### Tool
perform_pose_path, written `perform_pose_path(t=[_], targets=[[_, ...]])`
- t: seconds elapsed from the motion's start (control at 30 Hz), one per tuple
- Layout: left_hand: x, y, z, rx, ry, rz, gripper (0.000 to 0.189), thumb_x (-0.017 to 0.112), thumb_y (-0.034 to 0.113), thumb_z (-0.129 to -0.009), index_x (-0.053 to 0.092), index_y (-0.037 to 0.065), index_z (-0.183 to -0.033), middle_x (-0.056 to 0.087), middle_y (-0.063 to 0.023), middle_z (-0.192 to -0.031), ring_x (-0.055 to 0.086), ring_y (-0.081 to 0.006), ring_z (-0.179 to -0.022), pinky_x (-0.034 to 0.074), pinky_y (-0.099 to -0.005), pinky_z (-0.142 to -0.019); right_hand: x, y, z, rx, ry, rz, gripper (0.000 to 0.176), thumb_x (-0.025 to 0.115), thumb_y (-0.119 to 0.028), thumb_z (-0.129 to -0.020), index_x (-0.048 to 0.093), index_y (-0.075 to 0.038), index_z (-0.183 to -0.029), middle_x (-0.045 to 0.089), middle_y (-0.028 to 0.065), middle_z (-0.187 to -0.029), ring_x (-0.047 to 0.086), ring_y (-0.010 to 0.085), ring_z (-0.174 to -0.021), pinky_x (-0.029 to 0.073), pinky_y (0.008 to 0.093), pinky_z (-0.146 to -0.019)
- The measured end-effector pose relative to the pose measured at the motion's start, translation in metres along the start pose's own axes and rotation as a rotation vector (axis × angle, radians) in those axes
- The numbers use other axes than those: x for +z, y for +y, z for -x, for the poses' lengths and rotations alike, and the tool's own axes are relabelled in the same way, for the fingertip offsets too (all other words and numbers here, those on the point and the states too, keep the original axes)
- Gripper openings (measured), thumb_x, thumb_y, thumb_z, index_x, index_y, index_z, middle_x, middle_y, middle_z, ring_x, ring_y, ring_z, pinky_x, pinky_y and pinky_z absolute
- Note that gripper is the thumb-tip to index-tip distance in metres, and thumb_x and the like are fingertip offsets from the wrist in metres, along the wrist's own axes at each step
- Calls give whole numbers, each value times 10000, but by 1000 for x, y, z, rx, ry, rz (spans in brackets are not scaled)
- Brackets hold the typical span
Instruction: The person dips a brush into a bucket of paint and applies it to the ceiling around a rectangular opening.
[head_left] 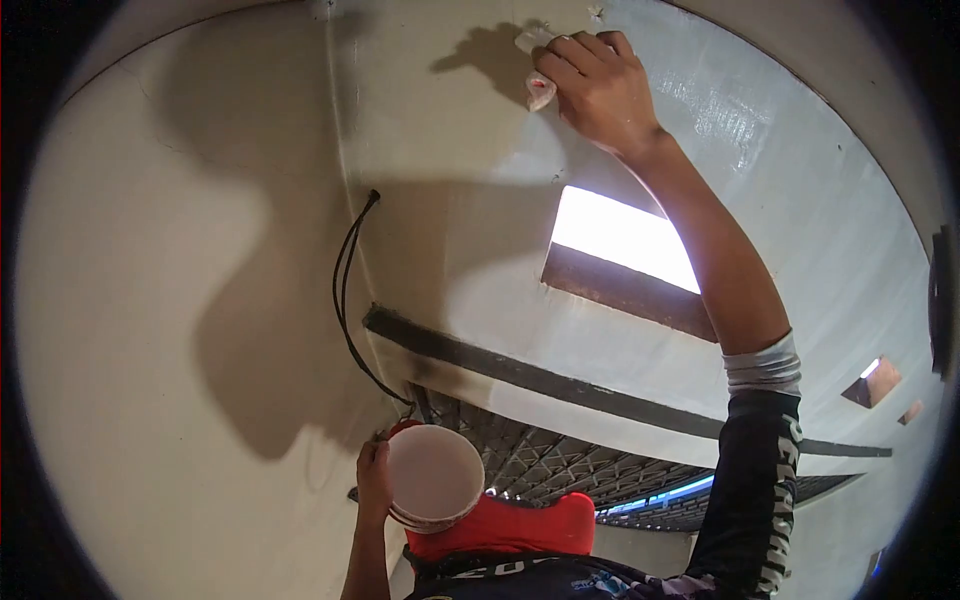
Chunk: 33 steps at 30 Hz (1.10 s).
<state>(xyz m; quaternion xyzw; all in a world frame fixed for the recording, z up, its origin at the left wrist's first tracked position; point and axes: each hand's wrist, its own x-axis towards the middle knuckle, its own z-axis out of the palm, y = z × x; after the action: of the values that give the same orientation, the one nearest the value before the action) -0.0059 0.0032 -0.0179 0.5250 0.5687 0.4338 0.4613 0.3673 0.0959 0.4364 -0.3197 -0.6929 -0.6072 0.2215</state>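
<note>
My right hand (605,92) is raised high against the painted wall (460,130), its fingers closed on a crumpled whitish cloth (541,92) with a small red mark. The cloth is at the wall, left of the fingers. Low in the view, my left hand (375,478) grips the left rim of a round white bucket (436,475). The bucket's mouth faces me and its inside looks pale; whether it holds anything I cannot tell.
A black cable (345,290) hangs from a hole in the wall. Below a bright rectangular opening (620,235) runs a dark ledge (540,375). Metal latticework (520,450) and a red object (510,525) lie beneath. A smaller opening (872,382) is at right.
</note>
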Motion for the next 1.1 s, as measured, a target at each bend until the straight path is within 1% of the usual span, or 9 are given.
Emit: perform_pose_path(t=[0.1, 0.27, 0.43, 0.5, 0.6, 0.77, 0.83, 0.93, 1.1], targets=[[1, -2, 0, 29, 18, -37, 303, 520, 260, -970, 571, -38, -952, 610, -167, -872, 579, -268, -826, 456, -379, -787, 4, -4, 3, -149, 128, 119, 235, 683, -120, -750, 639, -125, -980, 626, 20, -945, 641, 195, -895, 490, 358, -786], [2, 7, -2, 16, 2, -27, 314, 520, 273, -970, 574, -36, -956, 617, -185, -896, 595, -292, -847, 457, -396, -802, 34, -81, 84, -24, -83, -103, 332, 721, -128, -646, 635, -103, -966, 609, 82, -953, 638, 238, -809, 546, 349, -676], [3, 8, 5, 27, 12, -61, 318, 524, 276, -969, 582, -37, -966, 621, -191, -905, 596, -300, -864, 455, -404, -819, 35, -140, 95, 259, -299, -496, 288, 692, -51, -666, 653, -75, -950, 625, 77, -943, 645, 269, -811, 537, 395, -677], [3, -4, 2, 30, 21, 28, 325, 524, 276, -968, 578, -44, -958, 618, -191, -895, 592, -304, -865, 452, -403, -827, 32, -138, 85, 521, -412, -630, 278, 697, -52, -684, 659, -67, -959, 637, 94, -927, 639, 279, -806, 518, 409, -692], [0, -2, 2, -8, 12, 11, 315, 526, 272, -968, 571, -39, -936, 606, -166, -868, 580, -268, -842, 450, -384, -809, 31, -84, 66, 233, -137, -425, 289, 707, -71, -682, 661, -70, -968, 648, 91, -919, 636, 296, -813, 500, 409, -720], [2, 20, 5, 10, -11, 37, 295, 523, 263, -971, 571, -25, -924, 587, -115, -846, 546, -200, -821, 445, -350, -787, 9, -7, 4, 123, 52, -160, 330, 726, -71, -662, 648, -104, -980, 642, 63, -925, 633, 288, -814, 485, 401, -730], [0, 17, 7, 9, -23, 52, 286, 518, 257, -973, 572, -20, -924, 584, -102, -847, 535, -183, -817, 443, -341, -781, 1, 0, -8, -31, 113, 125, 288, 715, -139, -734, 632, -132, -1010, 634, 23, -963, 638, 238, -886, 477, 395, -780], [2, 20, 3, 10, -27, 8, 289, 505, 259, -975, 573, -19, -931, 587, -97, -857, 533, -179, -825, 441, -343, -786, 3, -3, 9, 65, 110, 62, 313, 754, -137, -661, 609, -113, -937, 610, 39, -926, 632, 239, -796, 492, 379, -708], [5, 3, -4, 30, -17, -29, 304, 484, 260, -976, 580, -27, -951, 594, -147, -880, 543, -237, -842, 440, -369, -808, 16, -82, 109, 38, -109, -234, 276, 720, -140, -689, 623, -92, -943, 605, 62, -922, 650, 239, -851, 557, 376, -698]])
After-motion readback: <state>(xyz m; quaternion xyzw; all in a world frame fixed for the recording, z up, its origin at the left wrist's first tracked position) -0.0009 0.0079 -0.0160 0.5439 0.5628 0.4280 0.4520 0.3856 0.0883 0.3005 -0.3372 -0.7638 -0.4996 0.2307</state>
